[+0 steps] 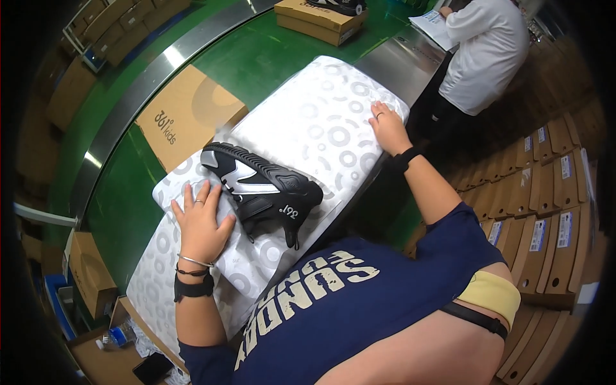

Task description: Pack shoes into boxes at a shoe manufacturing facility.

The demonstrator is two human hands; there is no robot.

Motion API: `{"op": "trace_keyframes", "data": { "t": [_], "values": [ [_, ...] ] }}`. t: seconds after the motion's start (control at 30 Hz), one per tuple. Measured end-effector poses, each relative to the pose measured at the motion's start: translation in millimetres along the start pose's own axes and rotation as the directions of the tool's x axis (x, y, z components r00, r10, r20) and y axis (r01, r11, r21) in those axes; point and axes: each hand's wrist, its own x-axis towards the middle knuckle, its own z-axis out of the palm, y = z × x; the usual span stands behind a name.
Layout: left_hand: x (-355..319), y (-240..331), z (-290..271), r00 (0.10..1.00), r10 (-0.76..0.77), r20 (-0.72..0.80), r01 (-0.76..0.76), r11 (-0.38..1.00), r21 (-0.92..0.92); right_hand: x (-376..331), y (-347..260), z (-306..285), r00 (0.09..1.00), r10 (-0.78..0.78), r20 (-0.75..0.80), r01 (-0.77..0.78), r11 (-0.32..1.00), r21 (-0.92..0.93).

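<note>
A black and white sneaker (263, 189) lies on its side on white wrapping paper (327, 109) printed with grey rings. My left hand (204, 218) lies spread on the paper at the left, beside the shoe's laced top; the fingers are apart and grip nothing. Over at the right, my right hand (389, 128) rests with its fingers stretched out on the far right part of the paper. Whatever supports the paper is mostly hidden beneath it.
A brown shoebox (186, 115) sits on the green conveyor (256, 80) behind the paper. Farther off, another box (317, 22) carries a dark shoe. A person in a white shirt (484, 54) stands at the far right holding papers. Stacked shoeboxes (539, 192) line the right side.
</note>
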Motion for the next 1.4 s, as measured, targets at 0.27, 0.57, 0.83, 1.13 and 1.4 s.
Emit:
{"op": "trace_keyframes", "data": {
  "t": [0.27, 0.57, 0.83, 1.13, 1.4],
  "values": [
    [1, -2, 4, 1.0, -0.019, -0.021, 0.018, 0.999, -0.039, -2, -7, 12, 0.999, 0.018, -0.042, -0.023, 0.992, -0.122],
    [-2, -4, 0, 0.999, 0.004, -0.048, -0.007, 0.998, -0.055, 5, -32, -16, 0.975, -0.065, -0.212, 0.029, 0.985, -0.168],
    [-24, 7, -60, 0.983, -0.179, 0.04, -0.011, -0.277, -0.961, -76, -215, -186, 0.103, -0.865, -0.49, 0.953, 0.227, -0.2],
    [-14, -39, -35, 0.829, -0.558, 0.035, 0.199, 0.237, -0.951, 83, -187, -129, 0.871, -0.306, -0.386, 0.478, 0.341, 0.809],
    [79, -210, 23, 0.618, -0.536, 0.575, 0.512, -0.281, -0.812, 159, -259, 45, 0.705, -0.593, 0.389, 0.281, 0.737, 0.615]
  ]
}}
